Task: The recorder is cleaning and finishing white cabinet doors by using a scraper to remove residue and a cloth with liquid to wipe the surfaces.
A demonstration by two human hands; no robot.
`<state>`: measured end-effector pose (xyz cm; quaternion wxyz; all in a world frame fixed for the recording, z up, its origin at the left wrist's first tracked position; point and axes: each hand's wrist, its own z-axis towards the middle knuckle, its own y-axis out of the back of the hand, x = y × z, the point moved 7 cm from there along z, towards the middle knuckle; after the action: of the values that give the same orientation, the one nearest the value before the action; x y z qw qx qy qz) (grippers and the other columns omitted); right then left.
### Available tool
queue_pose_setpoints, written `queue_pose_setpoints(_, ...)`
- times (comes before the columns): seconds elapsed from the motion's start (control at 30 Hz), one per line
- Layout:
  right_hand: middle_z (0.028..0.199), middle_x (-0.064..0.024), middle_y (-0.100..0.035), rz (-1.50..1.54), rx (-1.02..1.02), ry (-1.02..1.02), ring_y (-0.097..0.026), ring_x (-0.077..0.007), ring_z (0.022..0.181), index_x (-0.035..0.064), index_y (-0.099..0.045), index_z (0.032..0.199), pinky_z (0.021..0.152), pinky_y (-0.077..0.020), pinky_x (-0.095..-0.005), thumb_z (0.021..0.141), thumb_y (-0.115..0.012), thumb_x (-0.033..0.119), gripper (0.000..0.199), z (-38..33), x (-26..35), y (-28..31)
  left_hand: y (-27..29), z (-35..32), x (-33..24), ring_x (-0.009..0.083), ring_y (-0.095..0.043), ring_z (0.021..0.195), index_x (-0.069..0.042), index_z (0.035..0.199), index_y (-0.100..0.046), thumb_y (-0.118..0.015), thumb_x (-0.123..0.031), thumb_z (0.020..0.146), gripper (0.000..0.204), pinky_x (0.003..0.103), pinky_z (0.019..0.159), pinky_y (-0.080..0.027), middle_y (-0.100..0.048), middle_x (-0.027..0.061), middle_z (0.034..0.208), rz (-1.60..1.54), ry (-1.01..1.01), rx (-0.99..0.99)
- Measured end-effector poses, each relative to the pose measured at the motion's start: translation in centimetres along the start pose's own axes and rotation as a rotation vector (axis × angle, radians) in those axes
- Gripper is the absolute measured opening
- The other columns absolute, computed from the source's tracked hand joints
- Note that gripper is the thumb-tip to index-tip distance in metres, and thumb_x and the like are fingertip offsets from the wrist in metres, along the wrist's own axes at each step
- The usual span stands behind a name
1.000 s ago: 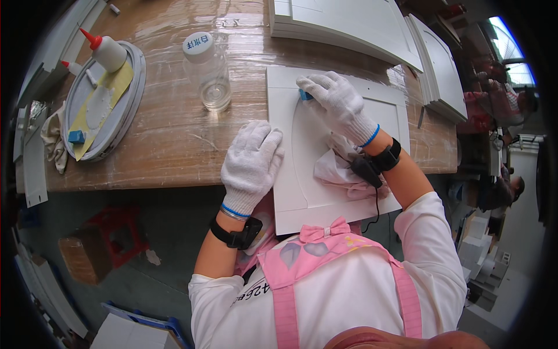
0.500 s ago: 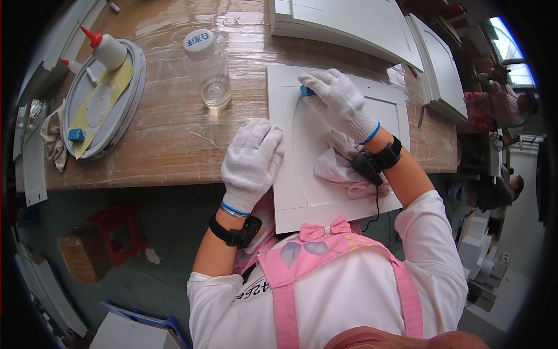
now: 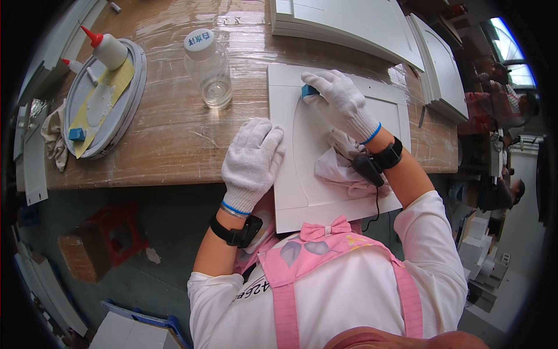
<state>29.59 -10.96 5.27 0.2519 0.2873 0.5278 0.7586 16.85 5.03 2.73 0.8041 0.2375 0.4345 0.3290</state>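
Note:
A white panel door (image 3: 299, 180) with a recessed field and a curved line lies in front of me, its near end overhanging the table edge. My right hand (image 3: 340, 102), in a white knit glove, pinches a small blue sanding block (image 3: 309, 91) against the panel near its far left corner. Along the panel's left edge rests my left hand (image 3: 251, 157), also gloved, with its fingers stretched out and nothing in them. A crumpled pale pink cloth (image 3: 337, 171) lies on the panel under my right wrist.
A clear jar (image 3: 215, 87) with a white lid stands on the film-covered wooden table (image 3: 168, 151). At left, a round lid (image 3: 139, 75) carries a glue bottle (image 3: 110, 52), yellow paper and another blue block (image 3: 76, 134). White panels (image 3: 349, 23) are stacked at the back. People (image 3: 505, 104) are at far right.
My right hand and the blue sanding block have shifted very slightly to the right. My left hand and the panel look almost unmoved.

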Motion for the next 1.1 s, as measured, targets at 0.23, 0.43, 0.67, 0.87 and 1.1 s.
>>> queue_pose_setpoints(0.23, 0.119, -0.0142, -0.068, -0.033, 0.033, -0.048, -0.061, -0.0348, 0.109, 0.0067, -0.067, 0.122, 0.096, -0.0498, -0.0426, 0.086, -0.070, 0.015, 0.037, 0.1, 0.2, 0.2, 0.0, -0.1, 0.1, 0.0367, -0.061, 0.117, -0.006, 0.113, -0.070, -0.074, -0.013, 0.081, 0.033, 0.045, 0.102, -0.049, -0.066, 0.0157, 0.119, -0.008, -0.004, -0.008)
queue_pose_setpoints(0.43, 0.116, -0.0146, -0.069, 0.005, 0.029, -0.054, -0.062, -0.0353, 0.106, 0.0062, -0.068, 0.119, 0.095, -0.0504, -0.0430, 0.085, -0.071, 0.016, 0.036, 0.1, 0.0, 0.4, 0.0, -0.1, 0.0, 0.0365, -0.061, 0.117, -0.006, 0.113, -0.069, -0.073, -0.012, 0.081, 0.033, 0.045, 0.101, -0.050, -0.066, 0.0156, 0.119, -0.001, -0.012, -0.006)
queue_pose_setpoints(0.67, 0.114, -0.0150, -0.070, 0.056, 0.045, -0.065, -0.063, -0.0366, 0.105, 0.0057, -0.068, 0.119, 0.093, -0.0517, -0.0437, 0.084, -0.072, 0.016, 0.037, -0.2, 0.4, 0.5, 0.0, -0.1, 0.0, 0.0363, -0.061, 0.116, -0.006, 0.113, -0.069, -0.074, -0.012, 0.081, 0.033, 0.045, 0.101, -0.050, -0.066, 0.0155, 0.119, -0.005, -0.006, -0.007)
queue_pose_setpoints(0.87, 0.114, -0.0163, -0.070, 0.050, -0.026, -0.067, -0.063, -0.0370, 0.104, 0.0056, -0.070, 0.118, 0.092, -0.0520, -0.0436, 0.084, -0.071, 0.013, 0.034, -0.1, 0.6, 0.8, 0.0, -0.1, 0.0, 0.0361, -0.062, 0.116, -0.007, 0.112, -0.069, -0.074, -0.013, 0.080, 0.033, 0.045, 0.101, -0.050, -0.066, 0.0153, 0.118, 0.007, -0.016, -0.020)
queue_pose_setpoints(1.1, 0.112, -0.0186, -0.070, 0.118, -0.047, -0.093, -0.063, -0.0370, 0.105, 0.0056, -0.069, 0.121, 0.093, -0.0516, -0.0431, 0.085, -0.070, 0.015, 0.037, 0.2, -0.3, 0.9, 0.0, -0.1, 0.0, 0.0364, -0.061, 0.116, -0.006, 0.112, -0.070, -0.074, -0.013, 0.081, 0.032, 0.045, 0.101, -0.050, -0.066, 0.0155, 0.118, 0.000, -0.010, -0.013)
